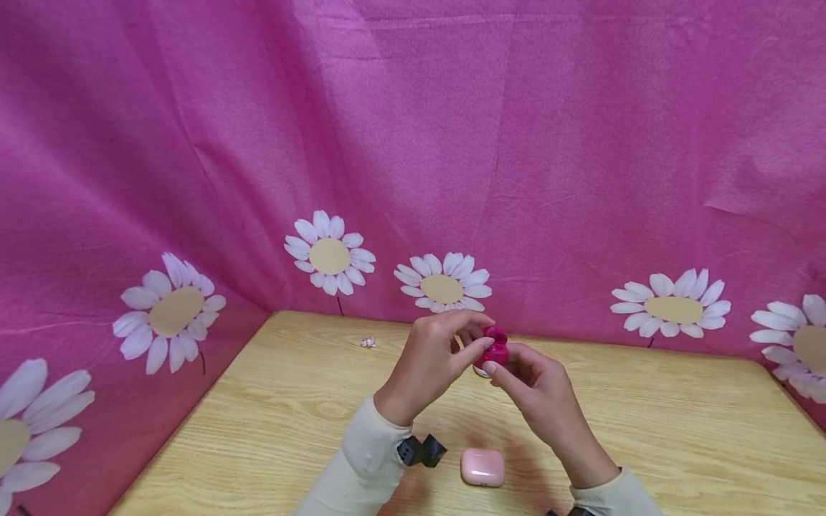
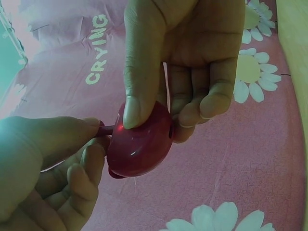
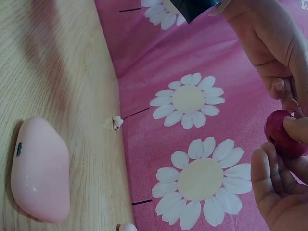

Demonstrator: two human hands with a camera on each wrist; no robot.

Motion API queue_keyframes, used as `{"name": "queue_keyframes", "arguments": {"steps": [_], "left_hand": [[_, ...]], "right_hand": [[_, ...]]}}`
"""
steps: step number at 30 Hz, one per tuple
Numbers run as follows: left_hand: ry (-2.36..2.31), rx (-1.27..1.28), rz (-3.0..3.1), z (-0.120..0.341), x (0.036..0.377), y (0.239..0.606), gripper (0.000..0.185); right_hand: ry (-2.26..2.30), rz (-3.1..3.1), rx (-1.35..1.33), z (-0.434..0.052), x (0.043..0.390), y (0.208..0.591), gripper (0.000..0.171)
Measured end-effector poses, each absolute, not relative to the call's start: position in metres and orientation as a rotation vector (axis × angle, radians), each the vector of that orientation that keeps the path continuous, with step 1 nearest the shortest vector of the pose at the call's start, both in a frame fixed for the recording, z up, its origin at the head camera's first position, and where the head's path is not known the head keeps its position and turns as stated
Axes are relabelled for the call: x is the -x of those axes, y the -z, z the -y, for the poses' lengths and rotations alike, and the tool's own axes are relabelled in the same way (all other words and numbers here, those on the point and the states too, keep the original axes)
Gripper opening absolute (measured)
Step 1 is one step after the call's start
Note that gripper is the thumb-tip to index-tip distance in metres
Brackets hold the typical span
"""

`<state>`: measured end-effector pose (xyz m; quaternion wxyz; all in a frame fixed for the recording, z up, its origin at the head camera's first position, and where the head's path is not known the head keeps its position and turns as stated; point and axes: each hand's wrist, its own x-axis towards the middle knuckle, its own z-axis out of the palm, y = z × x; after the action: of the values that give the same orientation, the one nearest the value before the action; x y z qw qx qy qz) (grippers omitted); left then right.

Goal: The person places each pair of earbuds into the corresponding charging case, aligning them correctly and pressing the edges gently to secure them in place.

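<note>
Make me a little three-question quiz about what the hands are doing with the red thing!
1. True or false: both hands hold the dark red case.
2. Where is the pale pink case? A) on the wooden table B) in the left hand C) on the cloth
3. What flowers are printed on the pink cloth?

Key: 1 true; 2 A; 3 daisies. The right hand also grips it.

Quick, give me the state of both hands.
Left hand: fingers pinch the magenta earbud case.
Right hand: fingers hold the same case.
</note>
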<state>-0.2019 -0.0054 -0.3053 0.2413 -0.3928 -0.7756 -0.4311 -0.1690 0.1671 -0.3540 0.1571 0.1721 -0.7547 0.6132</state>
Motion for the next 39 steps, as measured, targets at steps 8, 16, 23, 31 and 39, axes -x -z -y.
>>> {"name": "queue_keyframes", "arguments": {"steps": [8,16,23,31,39], "left_hand": [[1.069,1.079,2.116,0.0048,0.2021,0.3059,0.018],[1.037,1.077,2.125,0.0043,0.2016,0.3062,0.015],[0.974,1.069,2.120,0.0040,0.2031,0.3083,0.014],[0.960,1.078,2.154,0.0044,0.2024,0.3085,0.016],[0.946,1.089,2.170,0.0044,0.2011,0.3080,0.015]], "right_hand": [[-1.746,2.156,-0.497,-0.1663,0.1697,0.3542,0.019],[-1.733,2.154,-0.508,-0.1665,0.1702,0.3543,0.018],[-1.707,2.174,-0.487,-0.1665,0.1698,0.3538,0.017],[-1.662,2.188,-0.464,-0.1667,0.1706,0.3536,0.014],[-1.671,2.188,-0.462,-0.1670,0.1701,0.3539,0.015]]}}
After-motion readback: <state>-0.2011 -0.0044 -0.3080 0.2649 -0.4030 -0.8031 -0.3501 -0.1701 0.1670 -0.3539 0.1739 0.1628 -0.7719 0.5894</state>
